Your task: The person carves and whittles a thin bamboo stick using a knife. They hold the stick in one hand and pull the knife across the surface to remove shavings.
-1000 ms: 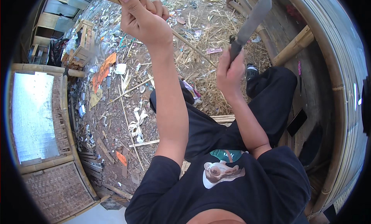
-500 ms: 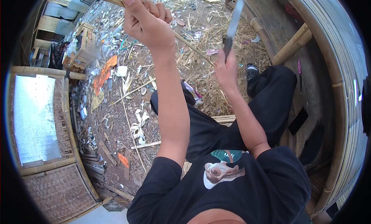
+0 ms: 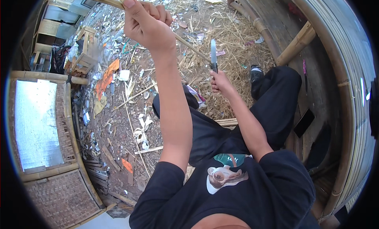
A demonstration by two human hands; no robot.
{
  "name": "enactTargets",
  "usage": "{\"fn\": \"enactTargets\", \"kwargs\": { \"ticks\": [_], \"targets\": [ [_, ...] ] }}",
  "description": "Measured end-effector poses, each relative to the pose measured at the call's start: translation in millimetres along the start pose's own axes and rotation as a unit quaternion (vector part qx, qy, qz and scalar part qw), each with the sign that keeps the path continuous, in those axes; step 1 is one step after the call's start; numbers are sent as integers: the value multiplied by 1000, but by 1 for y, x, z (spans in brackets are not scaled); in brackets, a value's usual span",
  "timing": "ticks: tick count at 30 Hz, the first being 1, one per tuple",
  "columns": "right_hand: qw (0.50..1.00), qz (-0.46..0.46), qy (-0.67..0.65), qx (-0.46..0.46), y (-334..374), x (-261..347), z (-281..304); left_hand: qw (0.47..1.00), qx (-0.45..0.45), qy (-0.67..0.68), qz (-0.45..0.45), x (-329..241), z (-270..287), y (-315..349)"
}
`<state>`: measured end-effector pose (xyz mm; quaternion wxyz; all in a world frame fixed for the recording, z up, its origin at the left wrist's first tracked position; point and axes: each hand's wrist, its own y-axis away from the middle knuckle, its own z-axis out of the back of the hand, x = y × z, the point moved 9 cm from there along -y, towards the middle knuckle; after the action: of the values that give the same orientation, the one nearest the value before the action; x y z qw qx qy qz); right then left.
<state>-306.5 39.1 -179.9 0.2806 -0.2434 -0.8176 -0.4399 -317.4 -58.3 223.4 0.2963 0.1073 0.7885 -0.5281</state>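
Raised at the upper middle, my left hand (image 3: 147,25) is closed round a long thin wooden stick (image 3: 191,50), the thumb lying along it. The stick slants from the upper left, behind my wrist, down toward the right. My right hand (image 3: 222,83) is closed on the dark handle of a knife (image 3: 213,51), whose pale blade points up and away from me. The blade's base is right by the stick's lower end; whether the two touch I cannot tell.
Straw (image 3: 237,43) and scattered litter cover the ground. Bamboo railing (image 3: 342,81) curves along the right, with a dark phone (image 3: 304,123) lying on the boards beside my leg. A woven bamboo panel (image 3: 63,197) stands at left, a wooden crate (image 3: 83,51) behind it.
My right hand has come down and to the left with the knife, from above the stick to beside its lower end. The left hand has shifted slightly left, still gripping the stick.
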Motion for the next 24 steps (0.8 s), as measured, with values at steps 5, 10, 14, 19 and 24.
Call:
{"fn": "enactTargets", "kwargs": {
  "ticks": [5,10,14,19,24],
  "targets": [
    [827,480,179,-232,135,163,-27,1000,-4,-19,13,-3,3,0],
    [755,410,428,-280,50,65,-1,1000,16,-1,9,-3,-8,1],
    [784,160,541,-258,-39,-19,49,1000,0,10,-1,1,-1,-2],
    [920,205,267,-200,-15,25,33,1000,5,-4,-13,1,1,-5],
    [820,492,185,-226,132,161,-30,999,-23,-47,-5,2,17,-2]
  ]
}}
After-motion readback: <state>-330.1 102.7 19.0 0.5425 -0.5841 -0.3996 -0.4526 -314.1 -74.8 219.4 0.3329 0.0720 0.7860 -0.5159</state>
